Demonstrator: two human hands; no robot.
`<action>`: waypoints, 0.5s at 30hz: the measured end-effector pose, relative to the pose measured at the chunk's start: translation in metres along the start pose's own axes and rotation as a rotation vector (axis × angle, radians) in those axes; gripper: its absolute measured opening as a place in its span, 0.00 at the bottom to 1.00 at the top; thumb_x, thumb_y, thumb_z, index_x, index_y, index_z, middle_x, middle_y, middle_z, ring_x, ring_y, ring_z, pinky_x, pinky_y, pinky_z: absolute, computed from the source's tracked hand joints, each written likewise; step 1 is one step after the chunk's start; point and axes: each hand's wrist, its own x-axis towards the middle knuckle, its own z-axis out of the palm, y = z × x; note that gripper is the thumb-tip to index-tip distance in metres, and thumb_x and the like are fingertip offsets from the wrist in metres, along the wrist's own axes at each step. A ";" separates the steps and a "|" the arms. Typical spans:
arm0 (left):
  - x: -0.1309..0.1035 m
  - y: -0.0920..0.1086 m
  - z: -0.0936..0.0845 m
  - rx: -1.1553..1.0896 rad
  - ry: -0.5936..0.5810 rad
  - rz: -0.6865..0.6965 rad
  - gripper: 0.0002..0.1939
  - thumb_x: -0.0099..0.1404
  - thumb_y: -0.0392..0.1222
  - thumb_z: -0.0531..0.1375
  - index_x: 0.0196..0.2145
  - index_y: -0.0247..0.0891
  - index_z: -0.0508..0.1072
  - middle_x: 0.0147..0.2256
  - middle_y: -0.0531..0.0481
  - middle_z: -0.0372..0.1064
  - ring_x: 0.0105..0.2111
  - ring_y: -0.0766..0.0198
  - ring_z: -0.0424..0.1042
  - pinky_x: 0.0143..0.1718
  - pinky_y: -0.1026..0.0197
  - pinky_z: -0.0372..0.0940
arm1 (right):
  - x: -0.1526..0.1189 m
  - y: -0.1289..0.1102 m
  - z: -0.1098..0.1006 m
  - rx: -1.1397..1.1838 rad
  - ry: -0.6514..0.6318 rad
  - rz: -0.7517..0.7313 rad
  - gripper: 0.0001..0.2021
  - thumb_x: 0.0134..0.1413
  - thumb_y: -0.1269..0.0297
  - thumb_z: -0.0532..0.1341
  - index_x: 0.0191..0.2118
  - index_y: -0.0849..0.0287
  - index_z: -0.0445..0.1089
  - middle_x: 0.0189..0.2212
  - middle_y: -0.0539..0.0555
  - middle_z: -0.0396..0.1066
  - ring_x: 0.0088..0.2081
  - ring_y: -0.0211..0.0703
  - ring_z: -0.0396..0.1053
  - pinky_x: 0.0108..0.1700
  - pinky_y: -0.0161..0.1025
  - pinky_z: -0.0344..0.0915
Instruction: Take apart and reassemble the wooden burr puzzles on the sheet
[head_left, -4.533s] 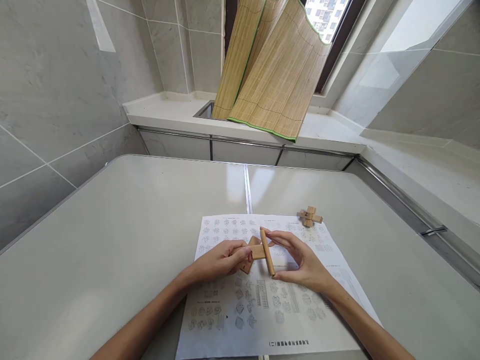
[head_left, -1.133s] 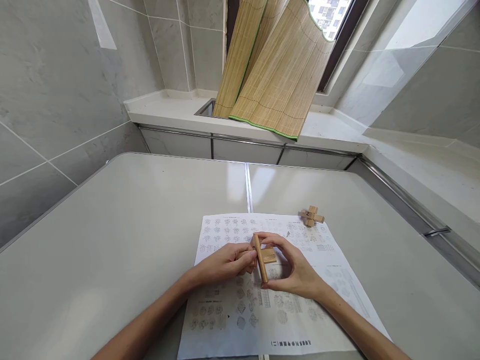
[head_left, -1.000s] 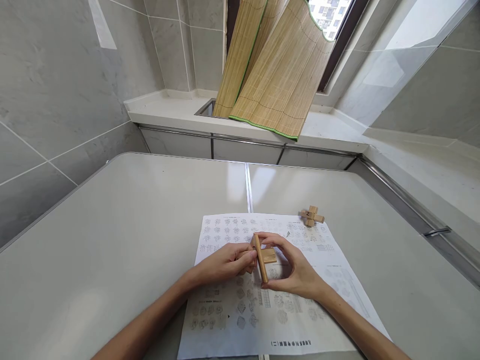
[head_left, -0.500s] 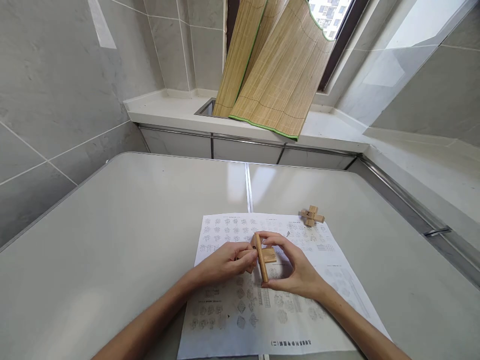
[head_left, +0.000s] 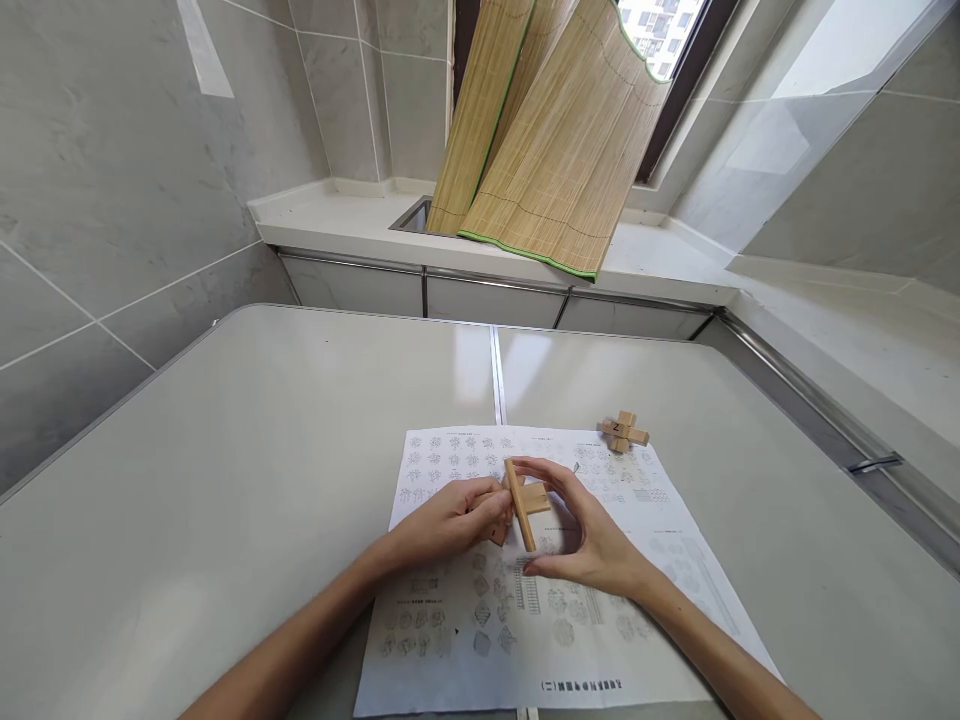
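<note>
My left hand [head_left: 457, 518] is closed around a partly assembled wooden interlocking puzzle [head_left: 537, 498] above a printed sheet. One long wooden bar [head_left: 522, 508] crosses it at a slant, and a flat block end juts out to the right. The fingers hide the puzzle's left part. Around the right side curves my right hand [head_left: 592, 535], thumb and fingers apart. Its thumb sits just below the bar's lower end with a small gap; the fingertips are near the upper end, and I cannot tell whether they touch. Under both hands lies the paper sheet [head_left: 637, 660] with rows of puzzle diagrams.
A second, cross-shaped wooden puzzle [head_left: 622, 432] marked with a letter rests at the sheet's far right corner. The pale table [head_left: 225, 450] has a seam down its middle. Behind it are a counter [head_left: 337, 225] and a hanging bamboo mat [head_left: 555, 150] at the window.
The right thumb has come away from the bar's lower end. The bar and puzzle have shifted slightly up and tilted a little more.
</note>
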 end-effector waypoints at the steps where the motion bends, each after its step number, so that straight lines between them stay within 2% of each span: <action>1: 0.000 -0.002 0.000 -0.037 0.020 -0.010 0.25 0.76 0.62 0.51 0.33 0.39 0.66 0.27 0.55 0.62 0.24 0.67 0.57 0.28 0.62 0.55 | 0.000 0.001 0.001 -0.028 0.008 0.008 0.46 0.50 0.60 0.78 0.70 0.44 0.56 0.69 0.59 0.60 0.68 0.61 0.62 0.68 0.59 0.64; 5: 0.003 -0.011 0.001 -0.237 0.148 -0.003 0.23 0.75 0.63 0.54 0.36 0.39 0.67 0.21 0.60 0.55 0.20 0.69 0.54 0.25 0.63 0.54 | 0.000 0.008 0.003 -0.251 0.032 -0.048 0.40 0.57 0.58 0.73 0.70 0.45 0.56 0.67 0.60 0.63 0.67 0.62 0.62 0.67 0.63 0.63; 9: 0.005 -0.011 0.001 -0.364 0.259 0.054 0.23 0.73 0.62 0.57 0.38 0.37 0.69 0.24 0.58 0.59 0.21 0.69 0.59 0.26 0.63 0.59 | 0.001 0.011 0.005 -0.442 -0.028 -0.163 0.38 0.61 0.57 0.70 0.72 0.43 0.55 0.70 0.59 0.59 0.70 0.65 0.58 0.67 0.65 0.62; 15: 0.005 -0.005 -0.002 -0.458 0.260 0.064 0.22 0.73 0.60 0.59 0.37 0.36 0.70 0.29 0.54 0.63 0.23 0.69 0.61 0.27 0.63 0.61 | 0.003 0.010 0.005 -0.540 -0.090 -0.237 0.33 0.63 0.55 0.69 0.70 0.43 0.60 0.70 0.60 0.61 0.71 0.67 0.55 0.67 0.68 0.60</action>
